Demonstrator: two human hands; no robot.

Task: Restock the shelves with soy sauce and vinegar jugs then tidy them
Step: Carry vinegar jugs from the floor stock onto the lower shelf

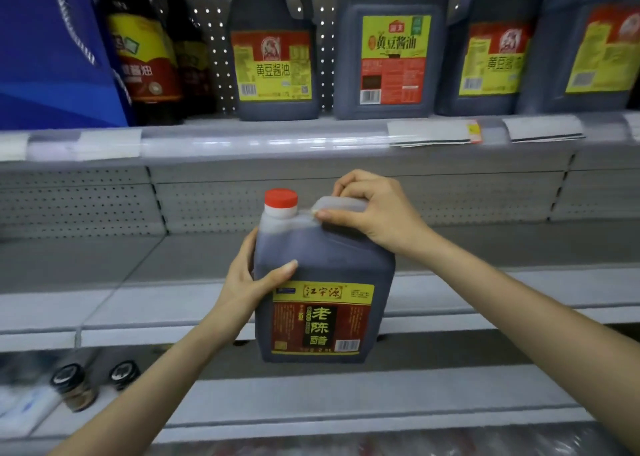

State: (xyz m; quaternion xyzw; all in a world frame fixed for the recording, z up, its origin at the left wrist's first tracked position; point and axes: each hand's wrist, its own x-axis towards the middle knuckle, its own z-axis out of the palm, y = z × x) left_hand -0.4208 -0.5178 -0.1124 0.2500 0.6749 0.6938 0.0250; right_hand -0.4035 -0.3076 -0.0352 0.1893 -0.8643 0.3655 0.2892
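So the vinegar jug [322, 282] is up in the air right now, held in front of the grey middle shelf [156, 265] and not set down on anything yet. The right hand [374, 210] is the main grip: its fingers are curled over the moulded handle [346, 203] on top, just beside the red cap [281, 197], and closed firmly on it. The left hand [249, 282] is the second grip, wrapped round the jug's left side with the thumb across the front just above the label, more steadying than lifting I'd say. The jug looks full nearly to the shoulder with dark liquid, so I'd bet it's properly heavy and wants to swing off that handle. The plastic walls look stiff but smooth, so a side hold alone could slip. Handle on top plus a palm on the side or under the base seems the sane way to carry it, and keep it upright or it'll slosh. I can't tell how tight the cap is. The shelf is flat metal with a perforated back panel [86, 203], so the jug should slide back easily once its base is down. One shelf up there's a row of soy sauce jugs [273, 64] with yellow and red labels, then dark bottles [149, 57] and a blue box [52, 57] at the left. Price tags run along the rail [242, 144]. Two small black-lidded jars [72, 384] sit lower left, pretty blurry.
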